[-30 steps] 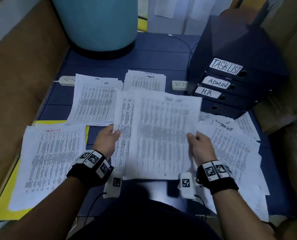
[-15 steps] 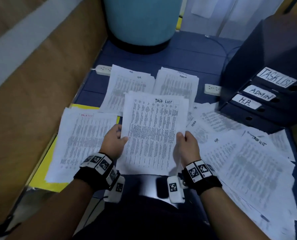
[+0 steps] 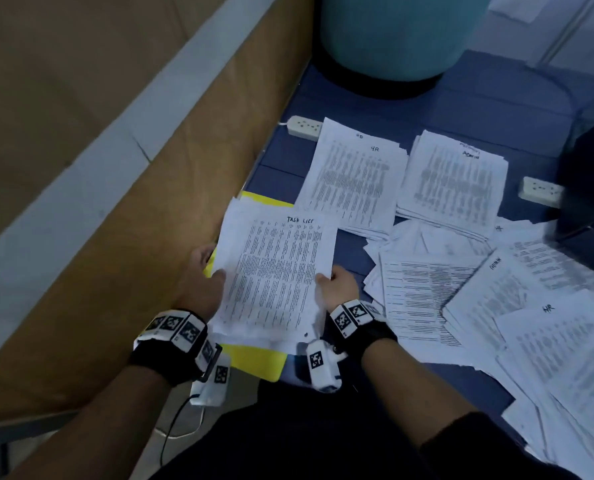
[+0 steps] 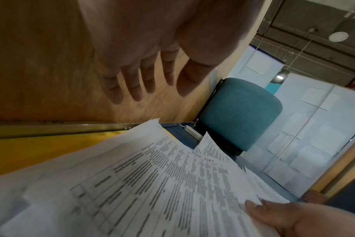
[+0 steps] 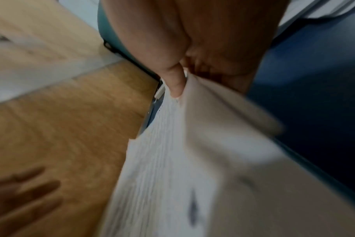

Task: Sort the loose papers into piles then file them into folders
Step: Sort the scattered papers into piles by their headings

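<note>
White printed paper is filling the near left corner of the blue tabletop (image 3: pixel 462 109): the right hand (image 3: pixel 337 284) is pinching the right edge of a sheet headed "Task List" (image 3: pixel 278 268), thumb on top, holding it over the Task List pile (image 3: pixel 235 327), which is lying on a yellow folder (image 3: pixel 257 360). The right wrist view is showing what the head view is hiding, fingers curled under the sheet's edge (image 5: pixel 195 144). The left hand (image 3: pixel 202 285) is sitting at the sheet's left edge in the head view, but its own wrist camera is showing the fingers (image 4: pixel 132 83) straight and spread, clear above the paper and holding nothing. Loose papers (image 3: pixel 496 306) are fanning across the right side, some marked "HR" and "Admin". Farther back, the HR pile (image 3: pixel 354 181) and the Admin pile (image 3: pixel 455 185) are lying side by side, with a power strip (image 3: pixel 302 126) at the left edge and a teal chair (image 3: pixel 399 36) beyond.
</note>
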{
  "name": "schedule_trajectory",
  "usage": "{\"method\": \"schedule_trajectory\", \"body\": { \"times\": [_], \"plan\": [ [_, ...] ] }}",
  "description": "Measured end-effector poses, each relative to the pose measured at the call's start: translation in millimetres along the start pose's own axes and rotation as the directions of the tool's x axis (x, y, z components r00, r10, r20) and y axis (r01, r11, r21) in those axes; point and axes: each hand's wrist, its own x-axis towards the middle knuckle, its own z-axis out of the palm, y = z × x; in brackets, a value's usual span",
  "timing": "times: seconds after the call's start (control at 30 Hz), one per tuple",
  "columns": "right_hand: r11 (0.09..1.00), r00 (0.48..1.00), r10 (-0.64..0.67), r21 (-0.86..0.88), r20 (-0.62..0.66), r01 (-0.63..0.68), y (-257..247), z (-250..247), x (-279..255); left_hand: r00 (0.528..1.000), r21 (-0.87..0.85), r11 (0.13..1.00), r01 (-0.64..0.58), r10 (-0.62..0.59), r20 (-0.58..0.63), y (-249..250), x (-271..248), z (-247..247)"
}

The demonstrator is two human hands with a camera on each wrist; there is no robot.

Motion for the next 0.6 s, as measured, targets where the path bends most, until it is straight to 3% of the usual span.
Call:
{"method": "schedule_trajectory", "body": {
  "times": [0.07,0.13,0.2,0.27,0.37,0.5,0.6],
  "plan": [
    [0.999,0.999,0.000,-0.042,-0.051,-0.002,-3.4,15.5,-1.4,1.000,-0.001,1.000,-0.018,0.018,0.017,-4.3,5.3,-4.2],
    [0.997,1.000,-0.021,-0.068,0.000,0.021,-2.8,15.1,-3.9,0.998,-0.007,0.999,-0.042,0.042,0.045,-3.3,8.6,-1.5],
    [0.993,0.999,0.025,-0.118,0.039,-0.021,1.2,-0.3,-7.1,0.991,0.010,0.995,-0.099,0.097,0.094,5.2,7.3,8.0],
    [0.992,0.999,0.054,-0.116,-0.009,-0.054,13.5,-23.3,-6.6,0.972,0.047,0.983,-0.180,0.170,0.161,18.9,3.7,24.8],
    [0.997,0.990,0.067,-0.034,-0.122,-0.072,41.4,-70.2,-11.4,0.910,0.055,0.944,-0.324,0.295,0.292,43.4,-5.6,65.4],
    [0.991,0.977,0.098,-0.070,-0.192,-0.113,88.7,-146.6,-23.9,0.844,-0.015,0.940,-0.340,0.313,0.435,72.0,-24.8,143.0],
    [0.982,0.949,0.158,-0.060,-0.272,-0.181,129.7,-203.7,-32.3,0.763,-0.026,0.943,-0.333,0.285,0.580,90.2,-47.1,208.4]
  ]
}}
